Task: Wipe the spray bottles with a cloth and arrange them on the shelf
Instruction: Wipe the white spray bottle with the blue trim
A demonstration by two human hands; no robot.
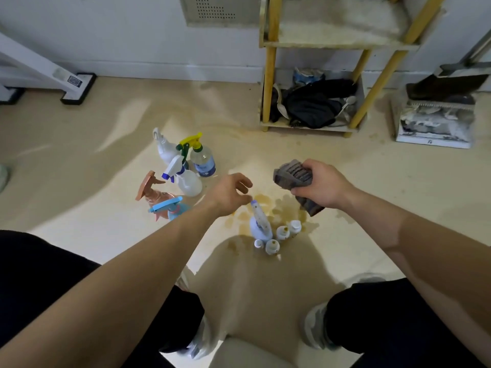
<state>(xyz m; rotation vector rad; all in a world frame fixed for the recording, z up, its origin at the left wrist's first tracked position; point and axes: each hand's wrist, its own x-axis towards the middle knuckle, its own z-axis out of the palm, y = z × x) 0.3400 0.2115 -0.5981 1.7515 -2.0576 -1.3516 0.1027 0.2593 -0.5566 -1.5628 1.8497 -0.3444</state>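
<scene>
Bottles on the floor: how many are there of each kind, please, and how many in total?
Trigger spray bottles: 6
Small white bottles: 4
Total: 10

The grey-brown ribbed cloth point(293, 174) shows paler stripes along its folds. The clear spray bottle point(204, 162) has a yellow and green trigger and a blue label; the all-white spray bottle point(162, 148) is plain. The milky spray bottle point(189, 181) has a white and purple head, the copper-brown spray bottle point(151, 191) a matching one, the sky-blue spray bottle point(176, 209) a blue one. The beige floor point(79, 168) bears yellow-brown stains; the wooden shelf point(269, 75) has yellow posts
</scene>
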